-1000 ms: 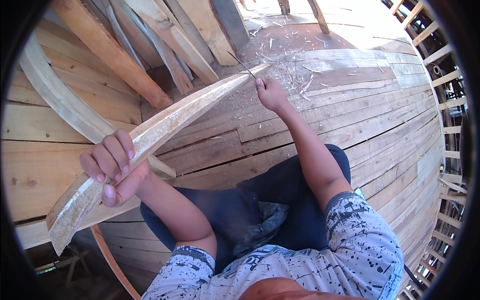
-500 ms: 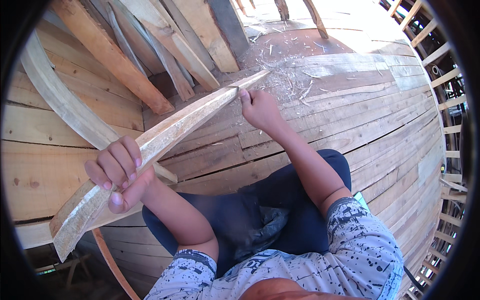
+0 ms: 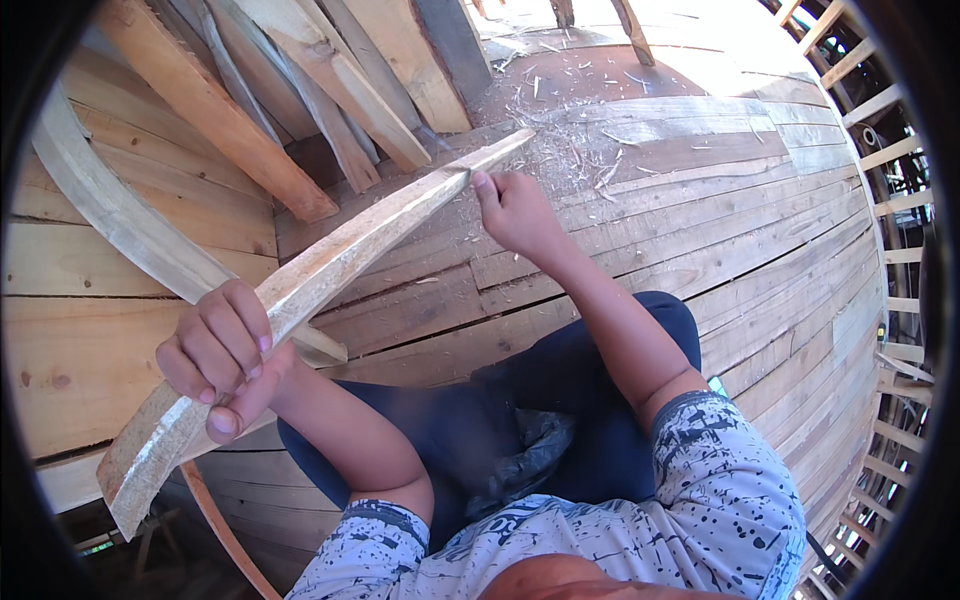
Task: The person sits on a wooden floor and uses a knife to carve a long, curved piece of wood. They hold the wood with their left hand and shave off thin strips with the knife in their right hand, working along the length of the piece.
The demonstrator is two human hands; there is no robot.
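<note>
A long, pale, tapering piece of timber [image 3: 350, 240] slants across in front of me, its broad end at the lower left and its narrow tip at the far middle. My left hand [image 3: 220, 350] is wrapped around it near the broad end. Close to the narrow end, my right hand [image 3: 518, 215] is closed in a fist, its thumb against the timber's edge. A thin dark line crosses the wood beside that thumb; whatever the fist holds is hidden.
Several boards [image 3: 340, 90] lean at the upper left, beside a curved grey timber [image 3: 130, 215]. Wood shavings [image 3: 600, 180] litter the plank floor [image 3: 640, 240] beyond my right hand. My crossed legs [image 3: 410, 420] are below the timber. Slatted framing [image 3: 905, 255] runs along the right.
The whole view has shifted slightly. My left hand and the timber's broad end have moved a little down and left. Both hands keep their closed shape.
</note>
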